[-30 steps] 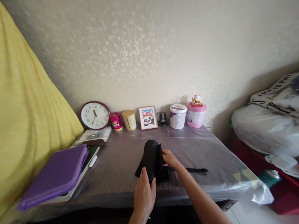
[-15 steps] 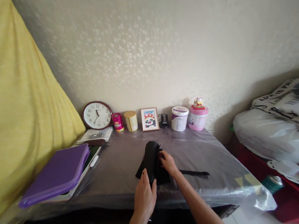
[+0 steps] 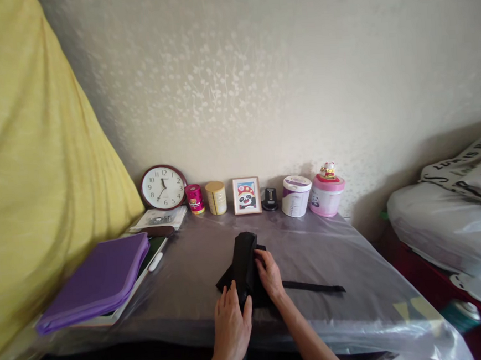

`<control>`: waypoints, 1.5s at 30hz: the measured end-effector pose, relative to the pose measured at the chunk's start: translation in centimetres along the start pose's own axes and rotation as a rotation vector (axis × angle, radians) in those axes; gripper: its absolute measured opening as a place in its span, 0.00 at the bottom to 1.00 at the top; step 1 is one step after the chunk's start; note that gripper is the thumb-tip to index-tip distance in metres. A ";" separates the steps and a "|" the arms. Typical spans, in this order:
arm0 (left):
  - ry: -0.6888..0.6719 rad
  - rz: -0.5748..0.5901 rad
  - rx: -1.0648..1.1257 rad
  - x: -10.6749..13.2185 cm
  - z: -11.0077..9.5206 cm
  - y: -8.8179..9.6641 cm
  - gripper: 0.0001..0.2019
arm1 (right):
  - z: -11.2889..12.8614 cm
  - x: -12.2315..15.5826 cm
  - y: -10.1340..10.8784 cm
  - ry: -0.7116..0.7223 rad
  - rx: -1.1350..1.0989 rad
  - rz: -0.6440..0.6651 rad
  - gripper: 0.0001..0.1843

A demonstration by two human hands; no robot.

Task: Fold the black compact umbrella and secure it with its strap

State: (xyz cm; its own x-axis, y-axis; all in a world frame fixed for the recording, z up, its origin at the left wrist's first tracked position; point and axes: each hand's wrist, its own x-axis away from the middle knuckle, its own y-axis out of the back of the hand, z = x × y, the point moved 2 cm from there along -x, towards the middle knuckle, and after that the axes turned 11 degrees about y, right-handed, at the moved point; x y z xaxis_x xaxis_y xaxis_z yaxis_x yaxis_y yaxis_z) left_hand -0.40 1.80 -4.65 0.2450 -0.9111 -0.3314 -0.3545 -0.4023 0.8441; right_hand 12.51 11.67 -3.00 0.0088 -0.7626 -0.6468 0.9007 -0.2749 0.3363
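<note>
A long black fabric bundle (image 3: 244,263), folded or rolled, lies on the table pointing away from me. Flat black material shows beneath it on both sides, and a thin black strap (image 3: 315,287) stretches out to the right. My left hand (image 3: 231,319) grips the near end, fingers along the left side and thumb on the right. Against the bundle's right side, my right hand (image 3: 269,271) has its fingers bent onto the fabric edge. Its fingertips are partly hidden. What the bundle contains, if anything, cannot be seen.
A purple folder (image 3: 94,277) lies at left beside a yellow curtain (image 3: 35,163). Along the wall stand a clock (image 3: 164,187), a pink can (image 3: 195,199), a yellow tin (image 3: 216,198), a picture frame (image 3: 247,196) and two tubs (image 3: 297,198). Plastic film covers the table (image 3: 183,295).
The camera view has shifted slightly, so the surroundings sit a little further right and lower. My right hand's fingers lie somewhat flatter along the bundle's side. Both hands stay at the bundle.
</note>
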 end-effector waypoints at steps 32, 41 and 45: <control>-0.152 -0.020 -0.183 -0.3 -1.2 2.8 0.26 | 2.8 -5.1 -3.0 0.376 0.409 0.600 0.14; -0.093 0.082 -0.146 -0.5 -1.1 2.8 0.25 | -0.7 -8.0 -3.8 0.210 0.264 0.301 0.13; -0.083 0.100 -0.133 -0.6 -1.0 3.0 0.25 | -1.8 -6.7 -1.2 0.036 0.211 0.079 0.19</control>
State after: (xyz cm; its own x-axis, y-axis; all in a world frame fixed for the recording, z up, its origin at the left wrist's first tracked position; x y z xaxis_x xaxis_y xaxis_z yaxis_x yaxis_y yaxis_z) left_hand -0.68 1.18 -1.49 0.1373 -0.9526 -0.2716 -0.2494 -0.2986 0.9212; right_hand 12.16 18.15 -0.32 0.0946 -0.7663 -0.6355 0.7858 -0.3345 0.5203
